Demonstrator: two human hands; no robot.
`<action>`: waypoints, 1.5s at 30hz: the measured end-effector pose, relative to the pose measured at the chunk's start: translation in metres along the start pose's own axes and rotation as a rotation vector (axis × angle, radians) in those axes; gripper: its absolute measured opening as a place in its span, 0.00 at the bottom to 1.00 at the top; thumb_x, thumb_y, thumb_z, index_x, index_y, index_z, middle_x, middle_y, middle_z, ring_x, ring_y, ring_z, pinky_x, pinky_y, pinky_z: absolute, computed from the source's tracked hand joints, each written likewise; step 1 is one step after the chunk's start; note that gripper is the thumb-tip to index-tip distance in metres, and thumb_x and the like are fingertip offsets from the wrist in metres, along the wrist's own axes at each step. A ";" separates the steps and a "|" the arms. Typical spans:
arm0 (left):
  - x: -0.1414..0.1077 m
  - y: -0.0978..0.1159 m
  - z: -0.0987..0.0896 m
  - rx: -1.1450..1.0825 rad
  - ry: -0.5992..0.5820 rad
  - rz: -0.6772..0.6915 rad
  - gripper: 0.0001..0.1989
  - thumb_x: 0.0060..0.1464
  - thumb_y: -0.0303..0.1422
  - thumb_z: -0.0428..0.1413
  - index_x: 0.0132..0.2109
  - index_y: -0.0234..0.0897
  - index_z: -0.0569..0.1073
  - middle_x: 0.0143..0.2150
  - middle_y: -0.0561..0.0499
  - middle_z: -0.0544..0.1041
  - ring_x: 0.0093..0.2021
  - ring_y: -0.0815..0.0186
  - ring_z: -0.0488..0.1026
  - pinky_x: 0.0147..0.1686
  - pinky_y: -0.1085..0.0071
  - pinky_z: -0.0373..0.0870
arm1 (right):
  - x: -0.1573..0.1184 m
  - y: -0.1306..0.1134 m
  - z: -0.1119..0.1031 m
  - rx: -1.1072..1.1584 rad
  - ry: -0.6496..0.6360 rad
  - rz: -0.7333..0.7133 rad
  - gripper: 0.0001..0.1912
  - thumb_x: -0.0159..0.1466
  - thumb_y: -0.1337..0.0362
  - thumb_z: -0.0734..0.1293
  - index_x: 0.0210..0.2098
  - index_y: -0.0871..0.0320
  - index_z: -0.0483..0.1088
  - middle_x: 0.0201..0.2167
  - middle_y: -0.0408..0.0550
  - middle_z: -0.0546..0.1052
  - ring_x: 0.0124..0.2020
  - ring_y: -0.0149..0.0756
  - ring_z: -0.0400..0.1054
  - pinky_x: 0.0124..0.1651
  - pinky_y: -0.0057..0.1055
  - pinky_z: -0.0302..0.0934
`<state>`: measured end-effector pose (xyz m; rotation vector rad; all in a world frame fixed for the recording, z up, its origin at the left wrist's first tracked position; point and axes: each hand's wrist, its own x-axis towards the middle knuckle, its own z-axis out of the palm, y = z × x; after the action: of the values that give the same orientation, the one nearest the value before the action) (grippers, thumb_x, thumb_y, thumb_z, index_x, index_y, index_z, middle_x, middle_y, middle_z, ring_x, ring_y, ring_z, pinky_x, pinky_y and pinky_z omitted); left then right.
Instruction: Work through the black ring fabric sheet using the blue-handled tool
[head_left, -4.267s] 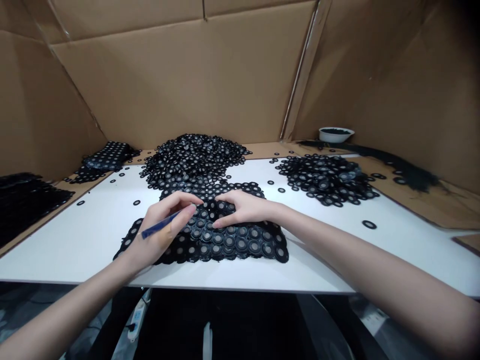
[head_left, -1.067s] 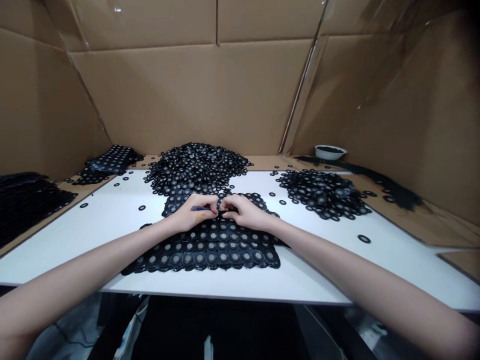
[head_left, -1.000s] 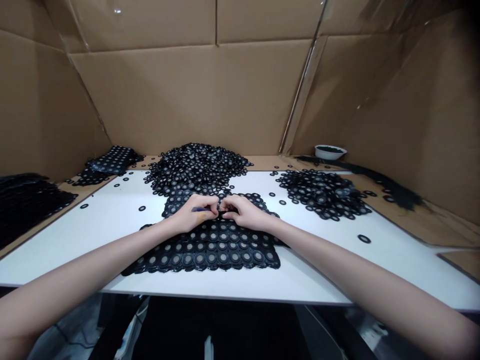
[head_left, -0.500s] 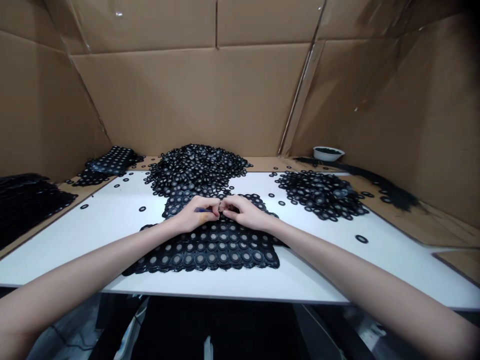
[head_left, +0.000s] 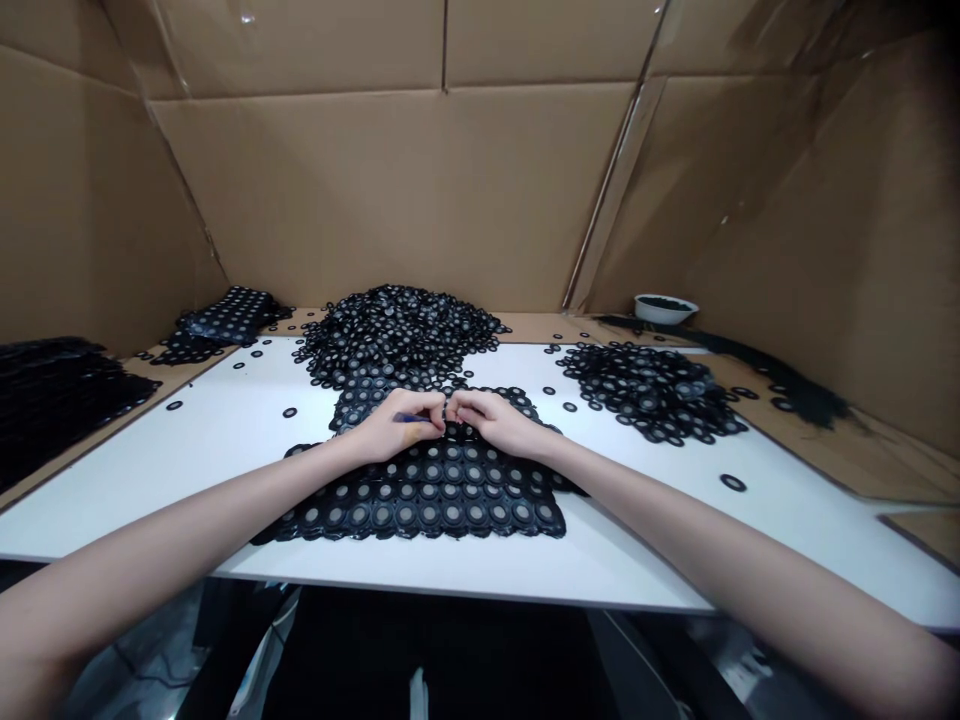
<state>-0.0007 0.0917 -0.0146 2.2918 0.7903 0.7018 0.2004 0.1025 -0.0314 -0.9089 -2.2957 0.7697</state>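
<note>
A dark sheet (head_left: 450, 490) made of rows of black rings with pale grey centres lies on the white board. My left hand (head_left: 394, 428) is closed above it, with a slim dark-blue tool (head_left: 409, 418) between the fingers; its kind does not show. Fingertip to fingertip with it, my right hand (head_left: 499, 422) is curled in a pinch over the same sheet. Whatever the right fingers hold is too small to make out. The hands cover part of the sheet's upper rows.
Behind the hands rises a large heap of black rings (head_left: 397, 335). A second heap (head_left: 652, 390) sits to the right, near a loose ring (head_left: 733, 483). Stacked dark sheets (head_left: 60, 405) stand at left. A white bowl (head_left: 665, 310) and dark strands (head_left: 795, 390) lie at right. Cardboard walls (head_left: 390, 190) enclose the board.
The view has shifted slightly, so everything sits a little further right. The right fingers have moved a little, and both hands stay pinched close together over the sheet.
</note>
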 end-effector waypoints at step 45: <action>0.008 0.002 0.012 -0.141 0.021 0.026 0.05 0.53 0.28 0.53 0.30 0.33 0.69 0.32 0.53 0.70 0.35 0.67 0.66 0.37 0.73 0.60 | -0.001 0.002 0.001 0.061 0.037 -0.016 0.08 0.58 0.73 0.57 0.29 0.59 0.66 0.32 0.45 0.73 0.37 0.38 0.64 0.45 0.35 0.58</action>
<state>0.0132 0.0915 -0.0195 2.1740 0.6991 0.7692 0.2009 0.1027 -0.0338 -0.8684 -2.2327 0.8054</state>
